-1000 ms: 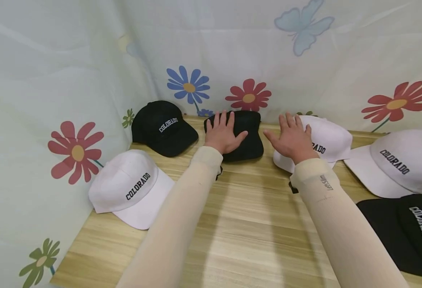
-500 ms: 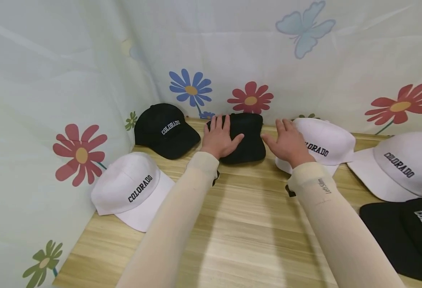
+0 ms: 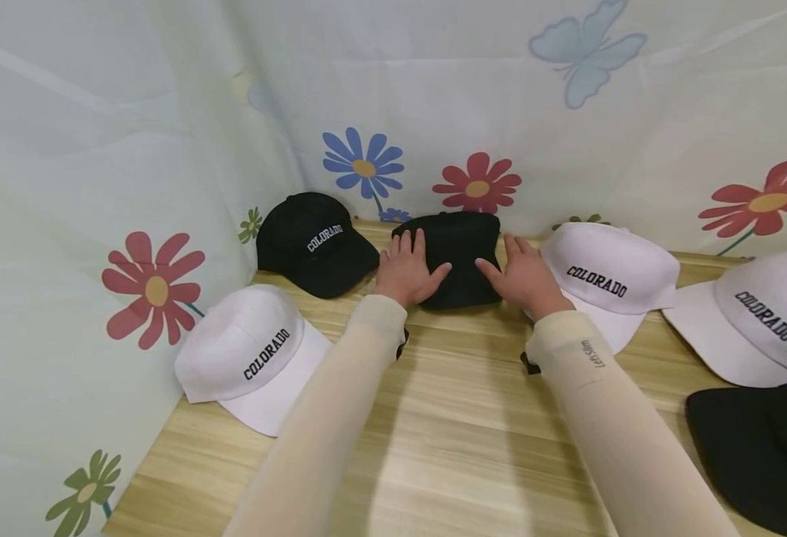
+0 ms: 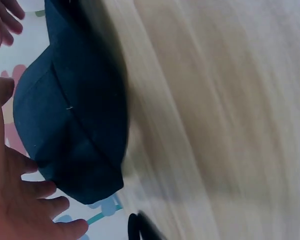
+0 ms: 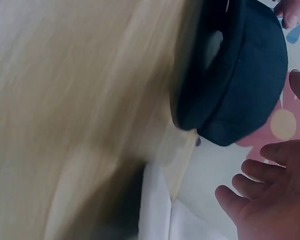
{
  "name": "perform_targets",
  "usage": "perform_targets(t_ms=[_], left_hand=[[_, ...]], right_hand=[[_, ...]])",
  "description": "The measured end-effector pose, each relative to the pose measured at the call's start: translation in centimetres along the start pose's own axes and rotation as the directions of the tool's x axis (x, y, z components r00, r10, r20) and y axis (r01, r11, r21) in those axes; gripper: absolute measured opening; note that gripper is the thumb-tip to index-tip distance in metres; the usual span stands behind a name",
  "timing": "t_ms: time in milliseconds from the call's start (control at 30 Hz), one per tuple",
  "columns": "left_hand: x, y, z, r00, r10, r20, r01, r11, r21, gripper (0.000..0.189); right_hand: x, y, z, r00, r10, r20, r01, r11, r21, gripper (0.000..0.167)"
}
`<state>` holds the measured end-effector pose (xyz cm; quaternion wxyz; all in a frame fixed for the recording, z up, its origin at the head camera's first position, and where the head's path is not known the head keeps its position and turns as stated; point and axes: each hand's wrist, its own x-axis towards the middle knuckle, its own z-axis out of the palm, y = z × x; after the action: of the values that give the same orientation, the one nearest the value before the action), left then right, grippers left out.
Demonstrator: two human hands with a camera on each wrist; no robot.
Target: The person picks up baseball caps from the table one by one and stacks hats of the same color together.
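At the back of the table, a black baseball cap (image 3: pixel 465 250) lies between my two hands, no lettering showing on its visible side. My left hand (image 3: pixel 406 274) is at its left side with fingers spread; in the left wrist view its fingertips (image 4: pixel 47 189) overlap the crown's edge. Beyond the cap's right side is my right hand (image 3: pixel 527 277), fingers extended, thumb pointing toward the cap. The right wrist view shows a gap between those fingers (image 5: pixel 262 170) and the cap (image 5: pixel 240 85). Neither hand grips anything.
A black COLORADO cap (image 3: pixel 315 242) and a white one (image 3: pixel 248 358) sit to the left. Right of my hands are white caps (image 3: pixel 608 272) (image 3: pixel 762 313) and another black cap (image 3: pixel 756 455). A flowered curtain (image 3: pixel 420 89) hangs behind the wooden table (image 3: pixel 453 432).
My right hand has moved left, off the neighbouring white cap's lettering and toward the middle black cap. The left hand has shifted toward that cap's left edge. The head view has turned slightly.
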<state>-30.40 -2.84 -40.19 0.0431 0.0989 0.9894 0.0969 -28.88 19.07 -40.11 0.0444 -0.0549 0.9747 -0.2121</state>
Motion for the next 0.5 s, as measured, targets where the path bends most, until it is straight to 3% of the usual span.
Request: perform_targets(t_ms=[233, 500], left_hand=[[-0.3, 0.2, 1.0, 1.0, -0.02, -0.011, 0.019, 0.999, -0.032, 0.089], [-0.4, 0.3, 1.7, 0.998, -0.061, 0.009, 0.062, 0.982, -0.18, 0.092]], right_hand=[[0.8, -0.3, 1.3, 1.0, -0.006, 0.024, 0.006, 1.0, 0.018, 0.097], [1.6, -0.4, 2.0, 0.998, 0.009, 0.062, -0.01, 1.0, 0.019, 0.097]])
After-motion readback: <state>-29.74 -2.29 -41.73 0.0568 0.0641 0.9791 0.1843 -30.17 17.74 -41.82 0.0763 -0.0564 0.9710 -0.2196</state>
